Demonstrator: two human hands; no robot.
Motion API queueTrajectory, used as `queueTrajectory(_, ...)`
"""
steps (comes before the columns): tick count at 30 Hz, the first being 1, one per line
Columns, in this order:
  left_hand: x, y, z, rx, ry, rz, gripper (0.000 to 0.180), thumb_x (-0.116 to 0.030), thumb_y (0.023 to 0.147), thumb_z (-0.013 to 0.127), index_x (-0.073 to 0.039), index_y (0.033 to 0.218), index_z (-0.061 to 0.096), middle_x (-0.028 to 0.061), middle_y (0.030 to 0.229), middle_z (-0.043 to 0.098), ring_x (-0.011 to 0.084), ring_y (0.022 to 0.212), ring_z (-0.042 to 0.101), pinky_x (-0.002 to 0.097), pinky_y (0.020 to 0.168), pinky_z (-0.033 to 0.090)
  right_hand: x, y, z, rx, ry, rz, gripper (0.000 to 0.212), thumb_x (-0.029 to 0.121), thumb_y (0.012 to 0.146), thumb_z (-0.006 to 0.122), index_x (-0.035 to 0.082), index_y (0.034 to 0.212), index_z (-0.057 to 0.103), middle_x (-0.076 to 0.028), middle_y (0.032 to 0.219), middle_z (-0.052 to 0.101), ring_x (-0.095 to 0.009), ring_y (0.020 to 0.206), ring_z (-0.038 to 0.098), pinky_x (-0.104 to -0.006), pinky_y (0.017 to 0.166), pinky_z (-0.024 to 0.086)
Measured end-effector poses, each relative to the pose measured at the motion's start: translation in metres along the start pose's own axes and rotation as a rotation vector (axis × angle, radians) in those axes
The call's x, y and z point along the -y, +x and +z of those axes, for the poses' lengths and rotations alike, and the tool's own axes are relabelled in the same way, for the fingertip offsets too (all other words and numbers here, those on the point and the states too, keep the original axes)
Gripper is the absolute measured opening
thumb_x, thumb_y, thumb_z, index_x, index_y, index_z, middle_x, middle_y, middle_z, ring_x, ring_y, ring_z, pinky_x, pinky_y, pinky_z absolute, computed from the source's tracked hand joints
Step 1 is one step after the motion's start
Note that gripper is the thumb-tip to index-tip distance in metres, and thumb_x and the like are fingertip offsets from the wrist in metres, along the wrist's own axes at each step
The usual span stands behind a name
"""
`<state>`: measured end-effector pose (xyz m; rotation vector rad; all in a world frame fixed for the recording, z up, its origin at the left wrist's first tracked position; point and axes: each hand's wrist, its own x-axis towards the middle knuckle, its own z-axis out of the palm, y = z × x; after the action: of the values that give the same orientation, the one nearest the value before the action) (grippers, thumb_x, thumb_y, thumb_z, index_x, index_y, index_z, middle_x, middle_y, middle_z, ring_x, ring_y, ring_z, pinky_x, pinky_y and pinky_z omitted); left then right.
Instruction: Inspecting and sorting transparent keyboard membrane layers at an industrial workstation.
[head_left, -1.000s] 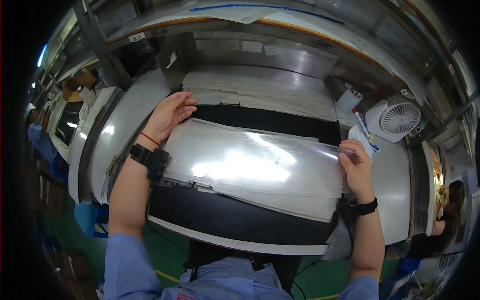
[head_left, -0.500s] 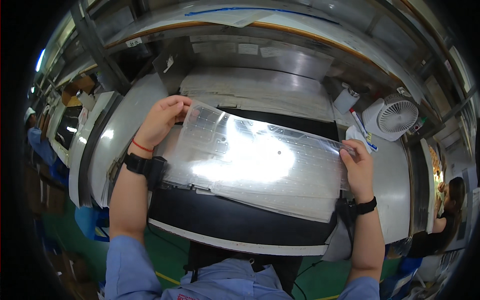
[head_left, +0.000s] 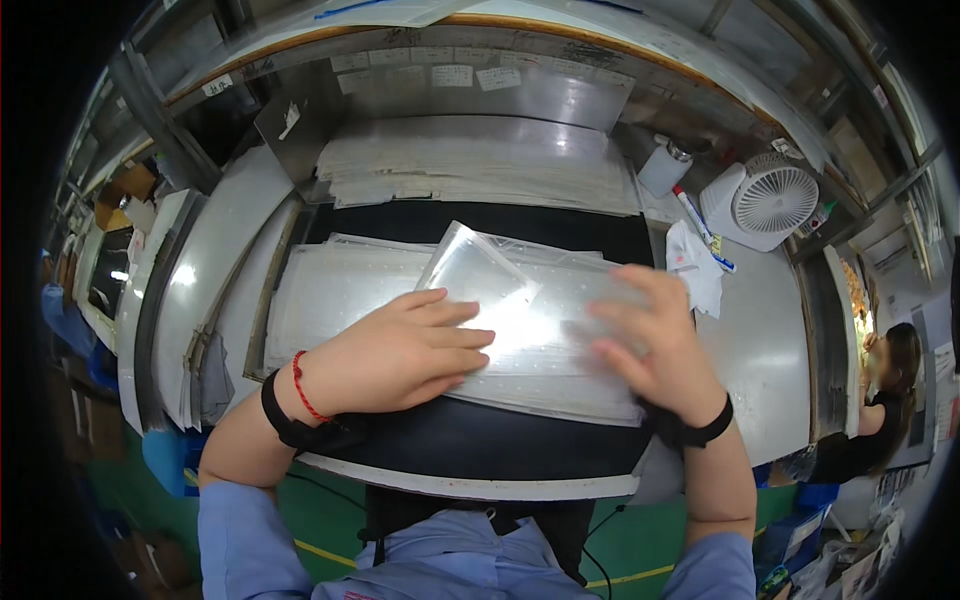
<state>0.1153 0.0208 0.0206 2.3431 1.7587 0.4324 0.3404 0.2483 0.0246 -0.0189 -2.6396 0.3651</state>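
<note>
A stack of clear plastic sheets (head_left: 350, 285) lies on the black work mat (head_left: 560, 445) in front of me. On top, a sheet has a folded or lifted flap (head_left: 465, 262) that catches the light near the middle. My left hand (head_left: 400, 350) reaches over the stack with its fingers stretched to the right, palm down, next to that flap. Whether its fingertips press on the sheet is hard to tell. Over the right part of the stack, my right hand (head_left: 650, 340) is blurred by motion, its fingers spread and nothing visible in them.
Another pile of clear sheets (head_left: 480, 160) lies behind the mat. At the right stand a white fan (head_left: 770, 205), a bottle (head_left: 665, 168), markers (head_left: 700, 220) and a crumpled white cloth (head_left: 692, 265). A shelf edge (head_left: 520, 22) runs above. A person (head_left: 885, 400) sits at the far right.
Half a second ago both hands held a clear sheet up by its two ends. They have let go of it, come down and moved closer together over the stack.
</note>
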Motion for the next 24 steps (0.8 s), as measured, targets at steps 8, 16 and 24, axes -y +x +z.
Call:
queueTrajectory(8, -0.004, 0.003, 0.018, -0.034, -0.113, 0.08, 0.034, -0.017, 0.085, 0.067, -0.011, 0.118, 0.063, 0.008, 0.135, 0.056, 0.0252, 0.121, 0.054, 0.0443, 0.106, 0.039, 0.016, 0.002, 0.018, 0.182, 0.05, -0.04, 0.031, 0.029, 0.077, 0.075, 0.013, 0.103, 0.067, -0.011, 0.126, 0.054, -0.033, 0.111, 0.051, -0.0437, 0.094, 0.04)
queueTrajectory(16, -0.002, 0.002, 0.021, -0.038, -0.108, 0.076, 0.034, -0.017, 0.085, 0.068, -0.01, 0.118, 0.063, 0.0078, 0.135, 0.055, 0.025, 0.122, 0.053, 0.0433, 0.107, 0.039, 0.023, 0.003, 0.02, 0.244, -0.017, -0.072, 0.035, 0.033, 0.073, 0.077, 0.015, 0.101, 0.069, -0.01, 0.127, 0.055, -0.032, 0.11, 0.051, -0.0423, 0.093, 0.04)
queueTrajectory(24, -0.001, 0.001, 0.022, -0.034, -0.108, 0.071, 0.036, -0.018, 0.084, 0.069, -0.011, 0.119, 0.062, 0.0063, 0.136, 0.055, 0.0247, 0.122, 0.053, 0.0435, 0.108, 0.038, 0.028, 0.005, 0.017, 0.24, -0.056, -0.099, 0.032, 0.035, 0.076, 0.073, 0.013, 0.099, 0.065, -0.009, 0.125, 0.054, -0.03, 0.108, 0.051, -0.041, 0.09, 0.039)
